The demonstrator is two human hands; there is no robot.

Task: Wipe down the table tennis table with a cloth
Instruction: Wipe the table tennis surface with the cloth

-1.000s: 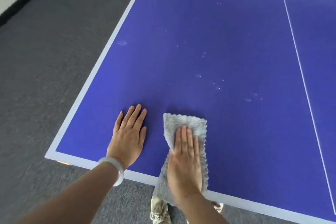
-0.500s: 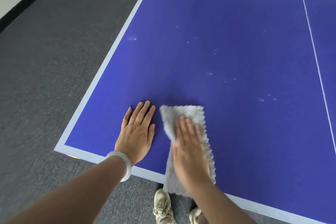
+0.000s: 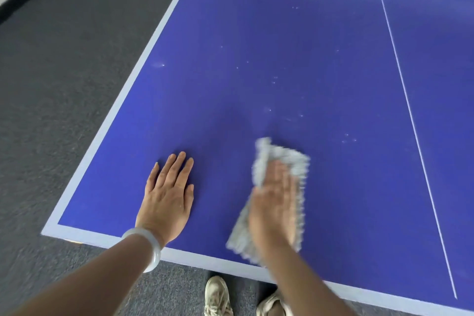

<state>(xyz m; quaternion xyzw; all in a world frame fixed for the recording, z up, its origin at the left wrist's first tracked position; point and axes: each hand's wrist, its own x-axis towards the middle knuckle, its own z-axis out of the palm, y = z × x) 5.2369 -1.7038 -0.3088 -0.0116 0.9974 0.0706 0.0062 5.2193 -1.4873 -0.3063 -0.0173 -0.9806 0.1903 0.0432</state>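
The blue table tennis table (image 3: pixel 295 64) has white border lines and a thin white centre line. A grey fluffy cloth (image 3: pixel 287 159) lies flat on it near the front edge. My right hand (image 3: pixel 275 205) presses on the cloth with straight fingers, blurred by motion. My left hand (image 3: pixel 168 195) rests flat on the blue surface to the left of the cloth, fingers spread, a pale bangle at the wrist. Small white specks (image 3: pixel 274 79) dot the surface beyond the cloth.
Grey carpet (image 3: pixel 64 84) borders the table on the left and in front. My two beige shoes (image 3: pixel 218 295) stand just below the table's front edge. A white smudge (image 3: pixel 159 64) sits near the left sideline. The table's near left corner (image 3: pixel 47 231) is close to my left hand.
My right hand and the cloth have slid to the right, away from my left hand. The left hand has stayed flat in about the same spot.
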